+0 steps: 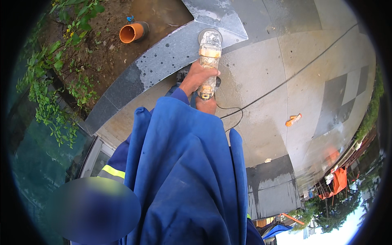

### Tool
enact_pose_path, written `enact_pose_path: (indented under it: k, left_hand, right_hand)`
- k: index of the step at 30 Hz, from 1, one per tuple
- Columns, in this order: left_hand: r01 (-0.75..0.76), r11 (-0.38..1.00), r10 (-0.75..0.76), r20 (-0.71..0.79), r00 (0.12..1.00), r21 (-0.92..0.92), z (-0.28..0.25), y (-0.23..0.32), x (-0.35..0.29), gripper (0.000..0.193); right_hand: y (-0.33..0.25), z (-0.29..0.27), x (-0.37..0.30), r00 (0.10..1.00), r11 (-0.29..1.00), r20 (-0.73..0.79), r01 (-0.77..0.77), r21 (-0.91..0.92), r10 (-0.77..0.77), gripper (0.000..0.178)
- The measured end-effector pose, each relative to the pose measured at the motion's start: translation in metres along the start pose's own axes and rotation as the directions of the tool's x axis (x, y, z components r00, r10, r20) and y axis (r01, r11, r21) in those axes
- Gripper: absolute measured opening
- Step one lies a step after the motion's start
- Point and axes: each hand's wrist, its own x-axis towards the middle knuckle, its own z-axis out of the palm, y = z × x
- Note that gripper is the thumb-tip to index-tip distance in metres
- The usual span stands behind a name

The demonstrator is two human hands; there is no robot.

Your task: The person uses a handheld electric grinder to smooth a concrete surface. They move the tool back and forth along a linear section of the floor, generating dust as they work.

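Observation:
A dust-caked angle grinder [210, 53] lies lengthwise ahead of me, its round head on the grey stone slab [171, 51] near the slab's corner. My left hand [199, 76] is closed around the middle of the grinder's body. At the rear end, my right hand [206, 106] is closed on the tool, though its fingers are mostly hidden behind the grinder and the blue cloth [188, 163] over my front. The grinder's disc is covered by its head. Dark wet spots dot the slab.
A black cable [286, 81] crosses the paving on the right, with a loop near the grinder's rear. An orange-and-white glove [293, 119] lies on the tiles. Beyond the slab, an orange pipe [132, 32] rises from muddy soil beside leafy plants [57, 118].

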Motion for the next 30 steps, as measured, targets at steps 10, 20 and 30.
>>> enact_pose_path:
  k: [10,20,30]
  left_hand:
    - [-0.031,0.998,0.031,-0.002,1.0,0.05,0.007,0.008,0.008,0.052]
    - [-0.018,0.998,0.019,-0.014,1.0,0.055,0.004,0.02,0.017,0.054]
    - [-0.012,1.0,0.013,-0.023,1.0,0.027,-0.003,0.013,0.014,0.05]
  right_hand:
    - [-0.015,-0.005,0.011,0.999,0.995,0.035,0.005,0.097,-0.008,0.031]
    - [-0.025,-0.007,0.019,0.996,0.992,0.084,0.016,0.128,-0.027,0.033]
    - [-0.033,-0.012,0.016,0.994,0.998,0.109,0.015,0.066,-0.022,0.03]
